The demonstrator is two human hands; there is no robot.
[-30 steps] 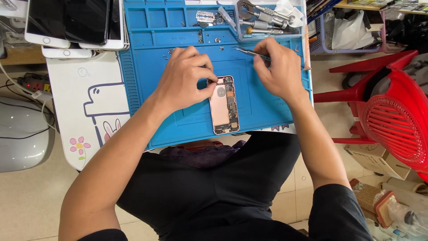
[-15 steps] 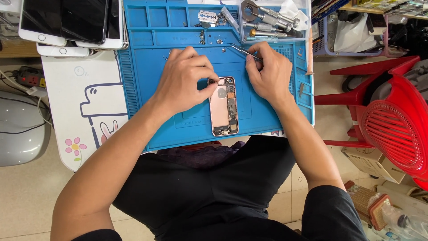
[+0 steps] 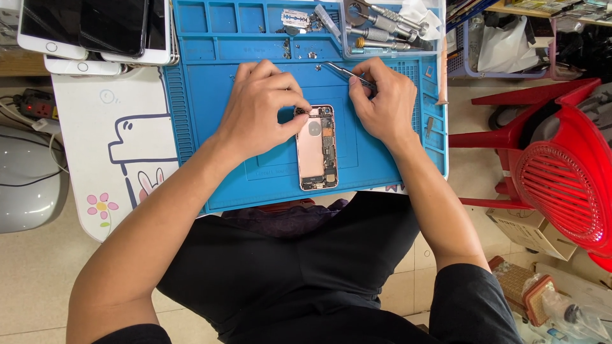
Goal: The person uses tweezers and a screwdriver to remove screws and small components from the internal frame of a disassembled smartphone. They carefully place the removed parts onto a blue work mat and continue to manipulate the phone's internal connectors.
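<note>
An opened pink-gold phone housing (image 3: pixel 315 150) lies face down on a blue repair mat (image 3: pixel 210 121), its inner parts exposed along the right side. My left hand (image 3: pixel 261 108) rests at the phone's upper left corner, thumb and forefinger pinching a small dark part (image 3: pixel 299 112) against the housing. My right hand (image 3: pixel 382 102) sits just right of the phone's top and grips metal tweezers (image 3: pixel 347 73) that point up and to the left, away from the phone.
Screwdrivers and tools (image 3: pixel 382 28) fill a tray at the mat's top right. Several phones (image 3: pixel 95 28) are stacked at the top left on a white board with a cartoon drawing (image 3: pixel 127 146). A red plastic chair (image 3: pixel 561 172) stands to the right, boxes beneath it.
My right hand has drawn in closer to the phone's top. My left hand's fingers have closed on the small part at the phone's upper left corner.
</note>
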